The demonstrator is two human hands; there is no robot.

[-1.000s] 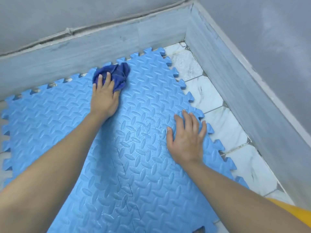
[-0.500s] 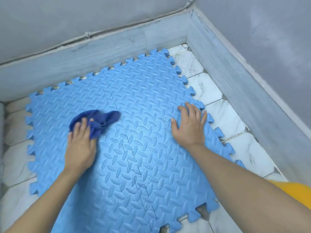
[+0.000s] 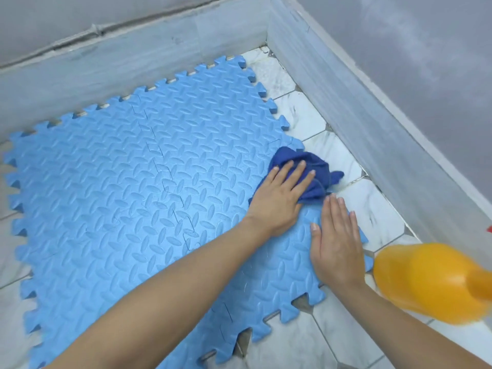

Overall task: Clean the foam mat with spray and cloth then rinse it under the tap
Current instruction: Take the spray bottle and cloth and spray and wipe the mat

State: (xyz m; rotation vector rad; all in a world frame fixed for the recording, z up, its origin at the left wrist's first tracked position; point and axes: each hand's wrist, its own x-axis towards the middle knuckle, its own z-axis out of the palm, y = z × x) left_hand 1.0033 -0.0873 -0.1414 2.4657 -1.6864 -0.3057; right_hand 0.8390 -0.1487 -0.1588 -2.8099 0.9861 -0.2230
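Observation:
A light blue foam mat [image 3: 138,182] with jigsaw edges and a raised pattern lies flat on the tiled floor in a corner. My left hand [image 3: 279,198] presses a crumpled dark blue cloth [image 3: 306,169] onto the mat's right edge, part of the cloth hanging over onto the tiles. Just below it, my right hand [image 3: 335,241] lies flat with fingers together on the same edge of the mat and holds nothing. An orange spray bottle [image 3: 431,283] stands on the floor at the right, blurred and cut off by the frame.
White marble-look floor tiles [image 3: 370,209] show along the mat's right and near sides. Grey skirting and grey walls [image 3: 399,129] close the corner at the back and right. A small red spot [image 3: 489,229] sits at the right frame edge.
My left hand has swept the cloth from the mat's left middle across to its right edge. My right hand slid nearer along that edge. The view shifted, bringing more of the orange bottle in.

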